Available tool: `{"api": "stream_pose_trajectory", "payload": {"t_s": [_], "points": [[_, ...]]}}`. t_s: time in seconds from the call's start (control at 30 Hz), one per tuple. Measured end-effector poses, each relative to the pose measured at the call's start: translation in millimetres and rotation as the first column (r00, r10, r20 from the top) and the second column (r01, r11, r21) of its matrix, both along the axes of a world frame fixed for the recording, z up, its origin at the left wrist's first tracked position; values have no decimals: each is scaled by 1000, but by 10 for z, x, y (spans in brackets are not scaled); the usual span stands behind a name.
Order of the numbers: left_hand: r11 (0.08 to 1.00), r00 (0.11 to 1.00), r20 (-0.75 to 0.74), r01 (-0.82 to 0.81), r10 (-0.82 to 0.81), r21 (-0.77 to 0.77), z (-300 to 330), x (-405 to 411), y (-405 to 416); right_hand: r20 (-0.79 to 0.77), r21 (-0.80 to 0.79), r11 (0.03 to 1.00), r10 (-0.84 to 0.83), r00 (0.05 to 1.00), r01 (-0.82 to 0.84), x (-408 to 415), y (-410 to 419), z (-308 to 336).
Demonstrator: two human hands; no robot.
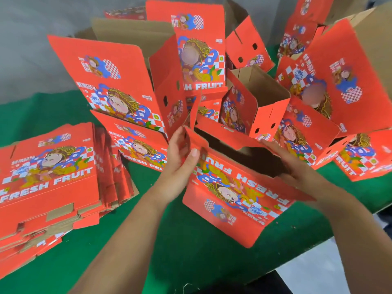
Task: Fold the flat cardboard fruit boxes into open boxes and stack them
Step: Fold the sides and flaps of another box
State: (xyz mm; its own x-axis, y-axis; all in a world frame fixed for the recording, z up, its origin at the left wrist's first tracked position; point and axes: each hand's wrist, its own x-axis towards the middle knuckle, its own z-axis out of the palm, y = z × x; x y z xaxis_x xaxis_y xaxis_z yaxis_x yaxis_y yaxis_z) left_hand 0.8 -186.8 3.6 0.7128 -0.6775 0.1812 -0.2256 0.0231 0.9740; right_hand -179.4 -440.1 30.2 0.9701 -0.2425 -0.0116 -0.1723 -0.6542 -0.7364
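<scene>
Box [233, 187] half-opened, held over green table [169, 240].
Left hand [180, 149] pinched its end flap; right hand [297, 166] lay flat, fingers straight, on the opposite side. Flat stack [53, 177] at left.

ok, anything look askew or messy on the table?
Yes. The folded boxes behind the hands lie tipped at mixed angles, not stacked. The flat stack at left has fanned out sideways. No damage visible.
</scene>
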Motion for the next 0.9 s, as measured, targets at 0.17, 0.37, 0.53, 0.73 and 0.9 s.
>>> {"api": "stream_pose_trajectory", "payload": {"t_s": [0.17,0.37,0.53,0.73,0.9], "points": [[994,999,38,31,-35,109,101,157,-11,-148,-141,990,-40,988,19,-68,-110,-22],[974,979,169,78,-115,212,-50,-25,210,-167,-254,959,-174,971,128,-108,-251,-141],[896,961,102,197,-257,398,-460,-534,437,-345,-280,942,-280,896,186,-315,-200,-518],[937,999,-12,38,-36,347,-362,-598,604,-255,-332,934,-224,941,132,-222,-89,-324],[974,997,10,-77,77,215,-122,-501,698,-88,-263,963,-83,993,57,-176,-103,-31]]}}
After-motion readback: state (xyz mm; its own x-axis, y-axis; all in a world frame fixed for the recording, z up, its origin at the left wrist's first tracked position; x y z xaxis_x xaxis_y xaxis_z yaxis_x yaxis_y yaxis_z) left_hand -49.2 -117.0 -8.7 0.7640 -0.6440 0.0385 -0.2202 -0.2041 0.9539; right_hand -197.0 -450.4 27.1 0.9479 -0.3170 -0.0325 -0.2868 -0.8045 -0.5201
